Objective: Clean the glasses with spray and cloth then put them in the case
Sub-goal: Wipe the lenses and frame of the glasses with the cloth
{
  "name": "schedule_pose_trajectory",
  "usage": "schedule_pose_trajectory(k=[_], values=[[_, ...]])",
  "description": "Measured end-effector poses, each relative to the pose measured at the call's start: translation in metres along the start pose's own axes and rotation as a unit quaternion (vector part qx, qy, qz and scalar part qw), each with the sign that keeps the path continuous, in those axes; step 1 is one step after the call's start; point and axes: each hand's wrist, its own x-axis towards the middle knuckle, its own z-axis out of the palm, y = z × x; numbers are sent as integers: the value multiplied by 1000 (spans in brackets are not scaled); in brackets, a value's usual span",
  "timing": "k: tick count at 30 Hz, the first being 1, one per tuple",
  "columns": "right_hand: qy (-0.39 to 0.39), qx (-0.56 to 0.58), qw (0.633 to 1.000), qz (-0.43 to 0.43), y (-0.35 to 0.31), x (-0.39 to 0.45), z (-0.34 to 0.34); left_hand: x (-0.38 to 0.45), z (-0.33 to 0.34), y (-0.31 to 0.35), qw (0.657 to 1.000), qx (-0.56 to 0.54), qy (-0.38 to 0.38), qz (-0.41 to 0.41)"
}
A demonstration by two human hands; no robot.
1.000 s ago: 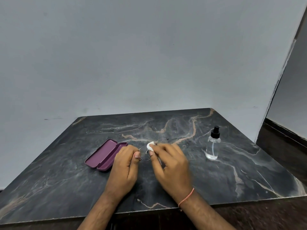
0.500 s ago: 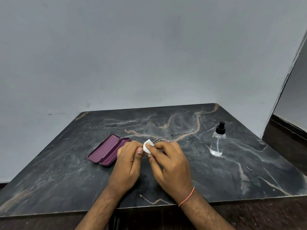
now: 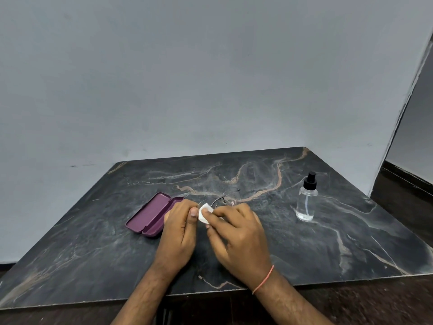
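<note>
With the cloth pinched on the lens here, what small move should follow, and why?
Probably keep rubbing that lens: the right hand pinches the white cloth on the glasses, which the left hand steadies. The purple case lies open, so casing can wait.

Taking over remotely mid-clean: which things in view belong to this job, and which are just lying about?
Job:
glasses, held in left hand
white cloth, pinched in right hand
spray bottle, upright
purple case, open

Lying about:
nothing else on the marble table

Plain room, marble table (image 3: 304,242), bare wall (image 3: 210,78)
</note>
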Motion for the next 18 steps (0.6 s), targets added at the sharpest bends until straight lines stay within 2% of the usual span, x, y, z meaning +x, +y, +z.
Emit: schedule_pose_trajectory(k=[5,11,16,18], values=[[11,-18,998,51,5,2,2,3,0,1,1000,-27,13,-5],[-27,-5,999,-35,-3,1,1,3,-1,-3,996,-71,19,-42],[12,-12,998,55,8,3,3,3,-1,0,997,-63,14,-35],[13,-8,998,58,7,4,3,3,-2,1,998,-61,10,-33]])
